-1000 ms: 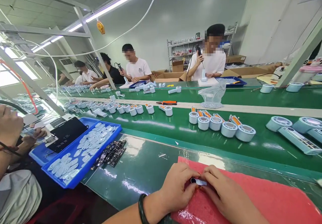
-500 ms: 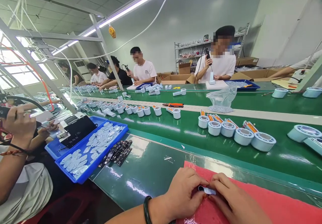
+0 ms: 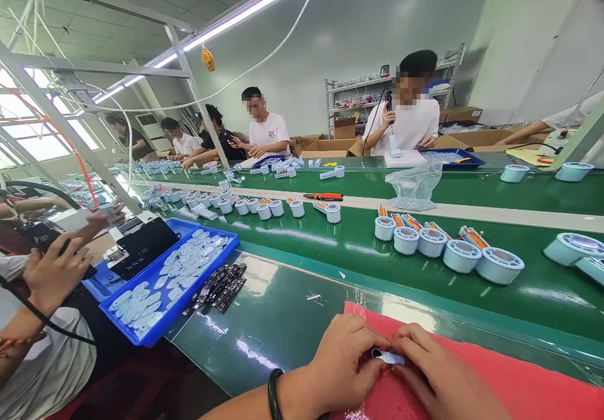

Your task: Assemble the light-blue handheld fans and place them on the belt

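While a co-worker's hand (image 3: 56, 272) sits lower than before, the left hand (image 3: 346, 362) and right hand (image 3: 434, 363) still pinch the small part (image 3: 391, 358) — pale blue, dark at one end — over the red mat (image 3: 523, 369).

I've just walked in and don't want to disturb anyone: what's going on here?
The left hand and right hand hold a small pale-blue part over a red mat. To their left, a blue tray of flat pale-blue pieces sits beside dark circuit boards. Ahead, round pale-blue units stand on a green surface. Across it, a co-worker holds a dark tool.
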The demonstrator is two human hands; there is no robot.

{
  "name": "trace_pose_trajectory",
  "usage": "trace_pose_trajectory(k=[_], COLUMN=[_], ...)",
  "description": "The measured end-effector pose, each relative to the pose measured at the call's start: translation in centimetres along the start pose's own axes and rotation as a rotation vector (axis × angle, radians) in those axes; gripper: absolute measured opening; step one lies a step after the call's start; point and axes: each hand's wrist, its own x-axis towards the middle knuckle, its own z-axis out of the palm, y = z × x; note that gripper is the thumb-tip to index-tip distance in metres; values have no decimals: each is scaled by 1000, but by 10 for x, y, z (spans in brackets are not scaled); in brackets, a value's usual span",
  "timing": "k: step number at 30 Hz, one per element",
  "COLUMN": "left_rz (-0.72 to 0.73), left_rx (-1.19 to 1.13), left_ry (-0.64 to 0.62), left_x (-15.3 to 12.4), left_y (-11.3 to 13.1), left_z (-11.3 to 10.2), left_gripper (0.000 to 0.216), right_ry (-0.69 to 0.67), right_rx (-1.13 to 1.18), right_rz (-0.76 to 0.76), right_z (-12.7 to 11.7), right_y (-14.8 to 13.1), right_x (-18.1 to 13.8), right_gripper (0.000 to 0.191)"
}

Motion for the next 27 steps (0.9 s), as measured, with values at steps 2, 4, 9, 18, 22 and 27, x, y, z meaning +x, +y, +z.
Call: trace_pose_trajectory(k=[2,4,9,18,22,27], left_rz=[-7,-15,-31,-50,-54,-45], left_rx=[-3,-9,-18,68,143,153], left_ry=[-3,-6,-22,-56,-104,-97], left_x=[0,0,1,2,5,5], left_y=[0,0,2,2,3,1], left_z=[-1,0,1,3,4,8], left_gripper=[26,28,27,22,23,21], right_ry=[2,4,-32,14,17,30], right_rx=[12,24,37,-4,-18,-32], right_rz=[-9,-13,6,-34,-51,-52], right_z=[0,0,0,-3,-4,-1], right_y=[-1,0,3,4,8,16], right_x=[0,0,0,-2,-4,-3], right_gripper=[30,30,31,30,31,33])
